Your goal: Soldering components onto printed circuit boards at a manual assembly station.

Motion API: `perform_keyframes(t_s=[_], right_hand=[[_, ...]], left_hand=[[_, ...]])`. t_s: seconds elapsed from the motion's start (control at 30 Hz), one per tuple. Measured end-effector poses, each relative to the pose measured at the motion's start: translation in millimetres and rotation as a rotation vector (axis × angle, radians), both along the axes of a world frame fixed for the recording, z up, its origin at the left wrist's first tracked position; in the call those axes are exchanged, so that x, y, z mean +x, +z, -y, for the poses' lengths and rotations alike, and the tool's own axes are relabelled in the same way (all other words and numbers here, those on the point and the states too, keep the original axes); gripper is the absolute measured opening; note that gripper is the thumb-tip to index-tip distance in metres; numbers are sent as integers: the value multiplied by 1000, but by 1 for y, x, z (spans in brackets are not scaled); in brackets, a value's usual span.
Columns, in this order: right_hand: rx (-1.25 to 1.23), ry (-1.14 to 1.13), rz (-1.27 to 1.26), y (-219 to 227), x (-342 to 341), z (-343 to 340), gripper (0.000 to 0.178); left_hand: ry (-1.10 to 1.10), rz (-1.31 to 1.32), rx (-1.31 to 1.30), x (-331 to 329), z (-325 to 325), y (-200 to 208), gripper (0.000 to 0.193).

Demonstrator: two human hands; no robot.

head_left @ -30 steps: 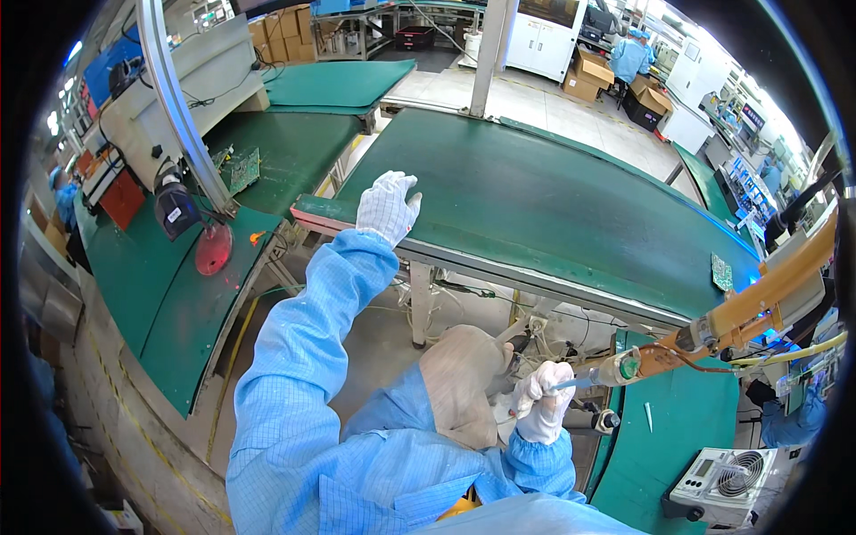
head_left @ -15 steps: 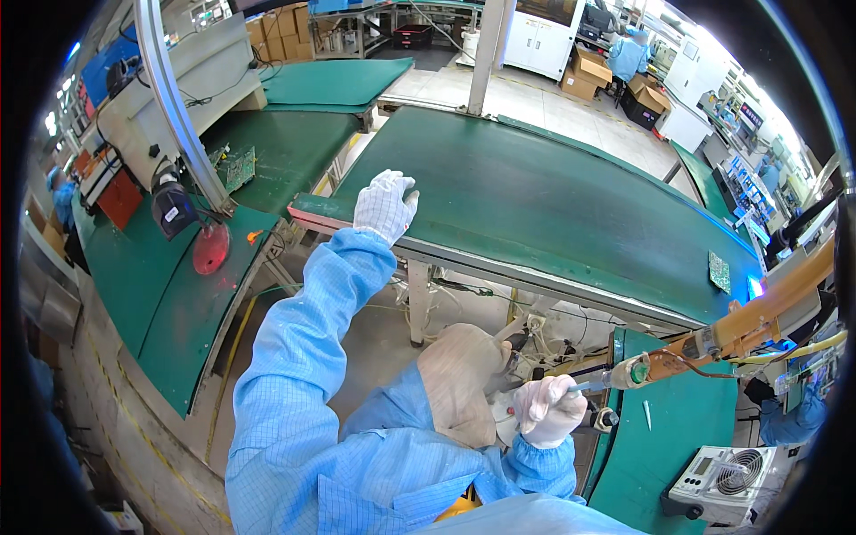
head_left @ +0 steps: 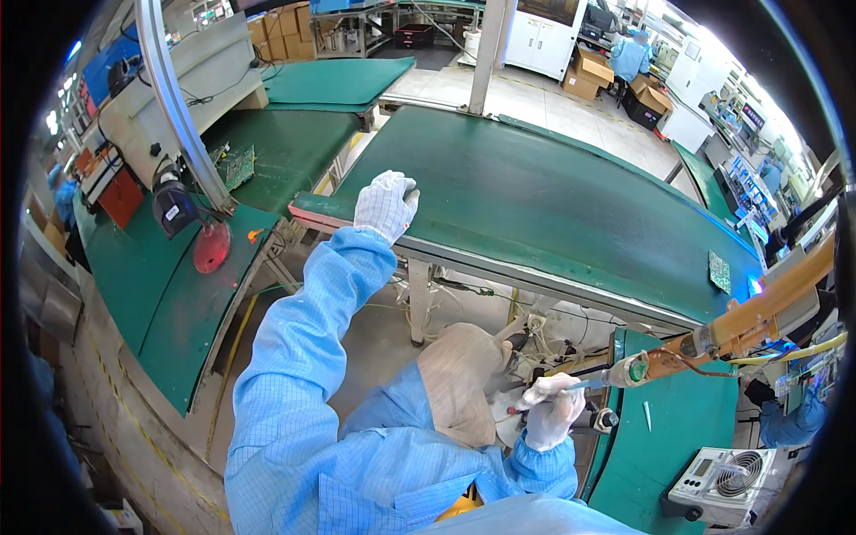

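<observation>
My left hand [head_left: 386, 207], in a white glove, lies on the near left end of a green conveyor belt [head_left: 535, 196]. Its fingers bend downward with the thumb apart, and nothing shows in it. Low on the right, my white-gloved right hand [head_left: 551, 417] is at the tip of a pale blue nozzle [head_left: 591, 384]. Finger and thumb point left and seem to pinch that tip, whose end the glove hides. The nozzle belongs to an orange-brown tube [head_left: 753, 308] slanting in from the right. A circuit board [head_left: 719, 272] lies at the belt's right end.
On the right, a green mat [head_left: 637, 464] carries a small white cone [head_left: 647, 416] and a fan unit [head_left: 722, 481]. A lamp-like device [head_left: 174, 207], a red disc [head_left: 211, 248] and another board [head_left: 239, 168] are at left. A metal post [head_left: 486, 62] rises behind the belt.
My right hand has turned and opened out somewhat: its fingers, bunched near the nozzle tip before, now stretch to the left. My left hand stays where it was.
</observation>
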State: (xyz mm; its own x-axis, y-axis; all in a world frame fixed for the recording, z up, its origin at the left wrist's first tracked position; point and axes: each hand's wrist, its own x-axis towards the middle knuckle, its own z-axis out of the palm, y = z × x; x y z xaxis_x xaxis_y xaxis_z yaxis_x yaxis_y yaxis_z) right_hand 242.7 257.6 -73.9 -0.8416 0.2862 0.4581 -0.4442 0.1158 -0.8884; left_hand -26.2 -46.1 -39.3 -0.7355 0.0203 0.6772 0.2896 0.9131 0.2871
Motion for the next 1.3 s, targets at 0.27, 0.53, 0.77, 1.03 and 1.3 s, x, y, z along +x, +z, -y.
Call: perform_keyframes(t_s=[0.27, 0.53, 0.77, 1.03, 1.3], right_hand=[[269, -280, 16, -11, 4, 6, 35], [11, -33, -168, 8, 0, 17, 24], [-136, 197, -162, 16, 13, 12, 11], [278, -221, -152, -6, 12, 12, 14], [-102, 71, -167, 19, 14, 25, 11]], left_hand=[[-3, 44, 2, 0, 1, 1, 17], [3, 7, -5, -2, 2, -5, 17], [-19, -71, -14, -6, 4, -9, 16], [-30, -151, -11, -5, 4, -7, 13], [-9, 41, 22, 1, 0, 1, 16]])
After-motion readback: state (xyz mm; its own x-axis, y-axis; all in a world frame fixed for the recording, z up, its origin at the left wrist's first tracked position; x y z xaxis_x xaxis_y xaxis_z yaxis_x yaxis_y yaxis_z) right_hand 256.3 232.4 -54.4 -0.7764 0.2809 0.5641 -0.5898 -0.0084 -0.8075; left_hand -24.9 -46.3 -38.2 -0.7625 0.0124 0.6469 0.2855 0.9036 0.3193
